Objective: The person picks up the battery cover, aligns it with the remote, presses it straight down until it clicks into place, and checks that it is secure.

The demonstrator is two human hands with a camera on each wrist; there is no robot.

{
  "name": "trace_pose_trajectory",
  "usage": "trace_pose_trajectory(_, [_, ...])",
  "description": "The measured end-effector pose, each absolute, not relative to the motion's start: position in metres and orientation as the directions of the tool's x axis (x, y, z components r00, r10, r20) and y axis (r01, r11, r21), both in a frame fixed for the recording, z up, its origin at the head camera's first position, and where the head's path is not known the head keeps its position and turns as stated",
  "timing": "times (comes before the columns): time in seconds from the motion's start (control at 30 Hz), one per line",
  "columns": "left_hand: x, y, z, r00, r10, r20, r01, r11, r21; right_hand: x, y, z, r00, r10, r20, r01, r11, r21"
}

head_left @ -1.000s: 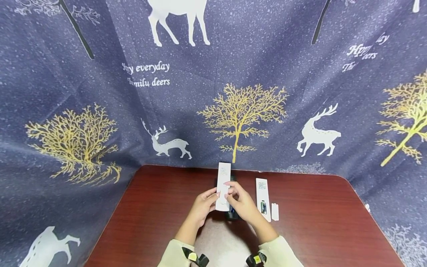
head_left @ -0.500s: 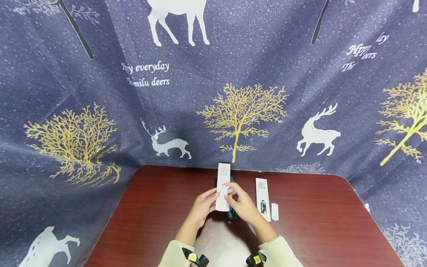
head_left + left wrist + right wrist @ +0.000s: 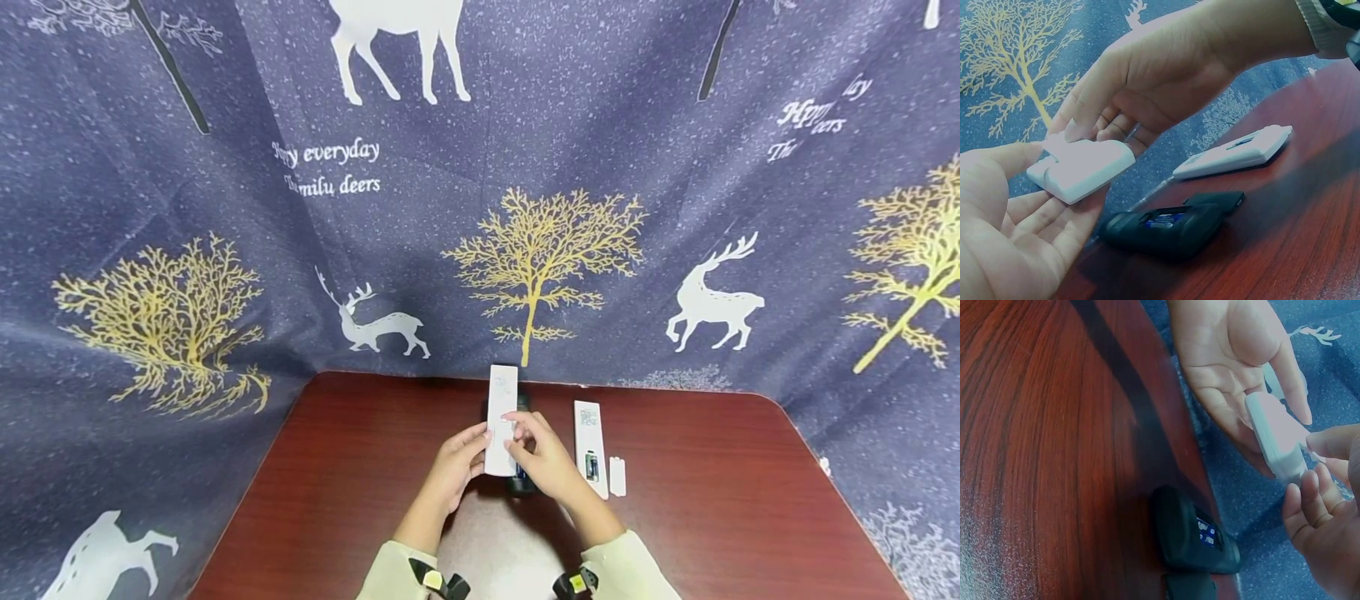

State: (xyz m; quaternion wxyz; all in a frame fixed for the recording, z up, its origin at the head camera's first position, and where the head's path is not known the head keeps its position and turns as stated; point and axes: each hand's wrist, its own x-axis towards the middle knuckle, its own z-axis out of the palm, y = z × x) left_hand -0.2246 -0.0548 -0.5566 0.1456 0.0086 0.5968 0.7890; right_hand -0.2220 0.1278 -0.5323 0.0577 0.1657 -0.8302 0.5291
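A white remote control [image 3: 502,392] is held back side up above the table, a pale printed label near its far end. My left hand [image 3: 454,463] grips its left side, thumb on top and fingers beneath. My right hand [image 3: 553,460] works from the right, thumb and index finger pinching the battery cover [image 3: 1059,149], which stands out a little from the casing in the left wrist view. Below lies a black remote [image 3: 1175,528] with its battery compartment uncovered and blue batteries inside; in the head view the white remote and right hand hide most of it.
Right of my hands a second white remote [image 3: 588,429] lies back up, a battery showing in its compartment. Its loose white cover [image 3: 617,477] lies alongside. A loose black cover [image 3: 1190,586] touches or adjoins the black remote. A printed cloth [image 3: 420,208] hangs behind the reddish-brown table [image 3: 697,500].
My right thumb and index fingertips have shifted very slightly toward the near end of the white remote. Both hands otherwise keep their places.
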Motion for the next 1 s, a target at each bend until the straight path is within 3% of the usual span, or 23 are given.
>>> trace_pose_trajectory(0.53, [-0.2253,-0.0558,-0.5615,-0.959,0.261,-0.114,-0.182,-0.254,0.950,-0.2238,0.1291,-0.5366,-0.934,-0.222,0.279,-0.346,0.376,-0.860])
trace_pose_trajectory(1.0, [-0.2268,-0.0540,-0.5609,-0.958,0.261,-0.118,-0.186,-0.252,0.950,-0.2267,0.1268,-0.5345,-0.973,-0.024,0.229,-0.220,0.395,-0.892])
